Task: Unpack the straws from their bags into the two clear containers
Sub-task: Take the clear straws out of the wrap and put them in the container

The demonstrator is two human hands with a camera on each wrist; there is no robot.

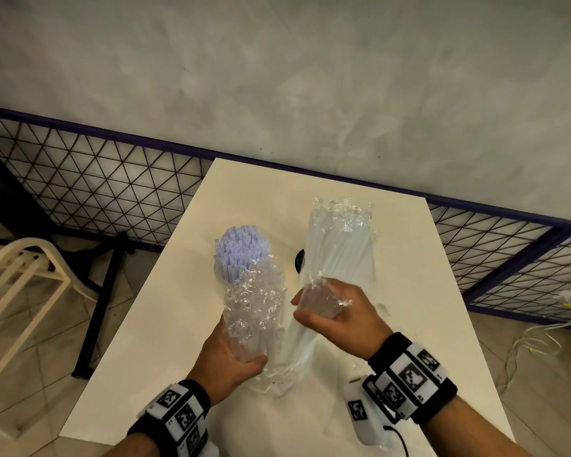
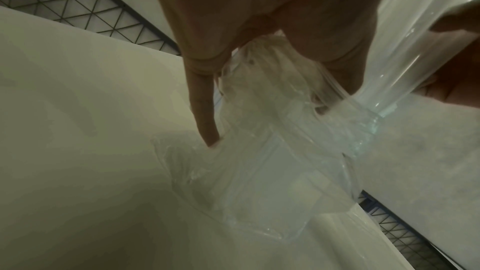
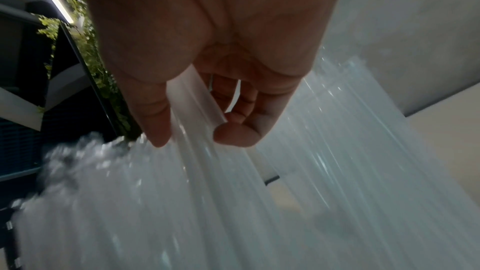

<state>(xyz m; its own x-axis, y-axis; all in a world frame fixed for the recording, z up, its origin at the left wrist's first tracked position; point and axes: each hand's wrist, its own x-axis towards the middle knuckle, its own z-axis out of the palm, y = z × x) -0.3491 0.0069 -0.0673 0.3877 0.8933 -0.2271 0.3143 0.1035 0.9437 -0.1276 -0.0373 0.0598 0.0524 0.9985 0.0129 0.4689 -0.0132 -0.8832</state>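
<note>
Head view: our right hand [image 1: 330, 313] pinches a clutch of clear straws [image 1: 317, 305]; left hand [image 1: 231, 354] grips the crinkled bag [image 1: 254, 308] above the bench [image 1: 165, 324]. We judge: pull straight, bag held firm. Straws look slick, translucent. Lilac straws [image 1: 241, 255] already stand in a container behind.

place: café-like terrace | cues: white table [image 1: 185, 291]; plastic chair [image 1: 17, 275]; mesh railing [image 1: 89, 179]; concrete wall [image 1: 310, 77]

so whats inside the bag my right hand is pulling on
Clear straws, running lengthwise inside the clear bag. The right hand grips their upper end; the left hand and crumpled plastic hide the lower part.
</note>
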